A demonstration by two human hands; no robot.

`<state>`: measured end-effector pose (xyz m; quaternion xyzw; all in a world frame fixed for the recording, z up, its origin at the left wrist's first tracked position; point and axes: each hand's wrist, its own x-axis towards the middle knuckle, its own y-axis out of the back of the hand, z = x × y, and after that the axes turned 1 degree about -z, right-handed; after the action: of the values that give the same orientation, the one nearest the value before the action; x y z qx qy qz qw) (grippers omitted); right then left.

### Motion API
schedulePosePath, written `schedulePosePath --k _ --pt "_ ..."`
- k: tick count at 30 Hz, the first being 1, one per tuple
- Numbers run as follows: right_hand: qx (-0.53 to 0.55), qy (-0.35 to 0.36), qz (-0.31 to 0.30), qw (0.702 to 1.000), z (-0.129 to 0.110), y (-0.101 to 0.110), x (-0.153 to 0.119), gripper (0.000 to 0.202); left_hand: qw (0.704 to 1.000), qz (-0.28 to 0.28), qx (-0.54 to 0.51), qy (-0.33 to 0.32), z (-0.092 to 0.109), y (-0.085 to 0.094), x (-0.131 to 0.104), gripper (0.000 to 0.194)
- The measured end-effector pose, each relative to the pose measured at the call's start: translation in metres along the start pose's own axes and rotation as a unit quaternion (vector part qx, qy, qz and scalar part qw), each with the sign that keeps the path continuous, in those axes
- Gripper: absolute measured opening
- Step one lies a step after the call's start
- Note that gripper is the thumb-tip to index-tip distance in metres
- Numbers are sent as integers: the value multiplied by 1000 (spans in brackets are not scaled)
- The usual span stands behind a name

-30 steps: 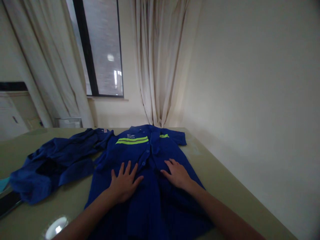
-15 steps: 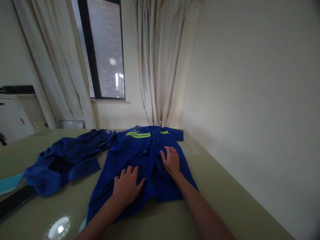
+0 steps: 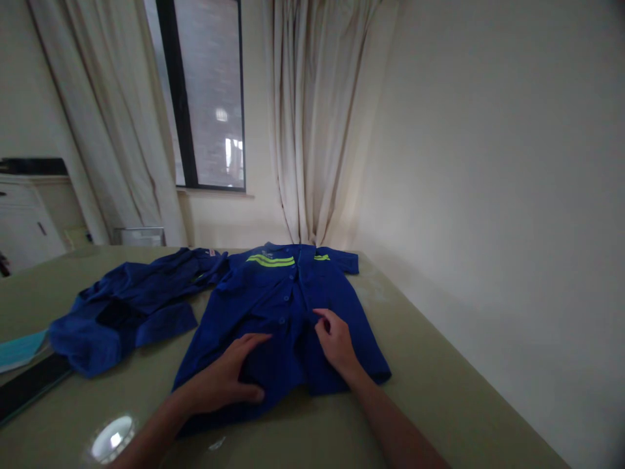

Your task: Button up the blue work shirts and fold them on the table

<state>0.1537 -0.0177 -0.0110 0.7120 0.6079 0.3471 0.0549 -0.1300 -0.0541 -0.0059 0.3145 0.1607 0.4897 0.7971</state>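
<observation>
A dark blue short-sleeved shirt (image 3: 336, 293) lies spread on the table with its collar at the far side. Yellow-green stripes cross its chest, and its buttoned front faces up. My left hand (image 3: 229, 374) is over the lower left part of the shirt, thumb and fingers wide apart, holding nothing. Over the right front panel, near the front opening, is my right hand (image 3: 336, 339). Its fingers are bent, with a small gap between thumb and forefinger and no cloth visible between them. Whether either hand touches the fabric is hard to tell.
A second dark blue garment (image 3: 131, 306) lies crumpled at the left. Beside it are a light blue face mask (image 3: 19, 352) and a black flat object (image 3: 32, 387). A round shiny object (image 3: 113, 438) is at the front of the table (image 3: 439, 417). A wall (image 3: 498, 215) borders the right side.
My left hand has turned from palm-down on the shirt to sideways, thumb and fingers spread. My right hand has come slightly nearer me, its fingers now more bent.
</observation>
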Motion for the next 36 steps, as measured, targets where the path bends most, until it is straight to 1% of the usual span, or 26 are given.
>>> schedulePosePath --k 1,2,3,5,7,8,10,12,13,14,15,16,17,19,20,21,22,23,24,26,27,28,29,31,33,36 --pt "36 9 18 999 -5 3 -1 35 1000 -17 12 -1 2 1 -2 79" --pt "66 21 29 997 -11 5 -1 36 1000 -18 25 3 5 1 -3 73" --pt "87 36 28 995 -17 6 -2 36 999 -13 34 7 6 2 -3 68" --pt "95 66 4 993 -23 6 -4 36 999 -9 43 10 8 7 -1 64" --pt "85 65 0 994 -22 7 -4 35 999 -16 47 15 4 17 -2 61" --pt "79 47 20 996 -18 8 -2 35 998 -16 50 26 1 24 -5 58" --pt "72 -6 94 993 -9 13 2 33 997 -9 60 55 -9 39 -12 48" --pt "72 -51 166 982 -2 19 7 35 996 4 64 70 -18 52 -18 41" --pt "74 -61 184 978 0 22 8 37 996 11 59 69 -21 57 -19 36" --pt "77 -63 188 977 0 24 9 41 997 16 50 62 -22 60 -19 30" --pt "75 -58 176 980 -1 25 10 44 998 27 37 52 -21 62 -18 24" --pt "65 -49 154 985 -3 26 9 45 998 46 22 39 -17 62 -15 22" --pt "48 -35 125 990 -6 26 8 45 997 75 6 27 -10 61 -12 24" --pt "5 -9 78 997 -14 26 4 39 987 161 -23 9 7 54 -5 35" --pt "-8 0 69 998 -19 25 2 37 979 201 -35 -2 16 47 -3 39" --pt "-10 5 68 998 -24 25 0 37 974 224 -42 -15 25 39 -2 40" --pt "0 10 72 997 -30 24 -3 38 974 221 -40 -29 33 30 -2 40" --pt "17 15 73 997 -35 23 -6 38 979 196 -29 -41 39 18 -4 40" --pt "34 24 66 997 -40 22 -9 36 987 152 -8 -50 44 6 -6 40" --pt "53 45 22 997 -48 16 -17 30 995 58 61 -44 46 -19 -9 48" --pt "55 55 -7 997 -50 11 -20 27 994 28 101 -32 46 -31 -10 53" --pt "55 62 -34 996 -51 7 -24 25 990 10 140 -21 45 -41 -11 58" --pt "56 65 -56 995 -51 2 -26 23 985 5 173 -12 45 -49 -10 58" --pt "65 57 -76 993 -49 -7 -30 18 976 15 219 -14 47 -59 -8 45" --pt "77 46 -73 993 -47 -11 -31 17 971 34 233 -36 54 -60 -6 30" --pt "93 38 -45 994 -44 -10 -29 20 981 45 178 -62 63 -55 -4 27"
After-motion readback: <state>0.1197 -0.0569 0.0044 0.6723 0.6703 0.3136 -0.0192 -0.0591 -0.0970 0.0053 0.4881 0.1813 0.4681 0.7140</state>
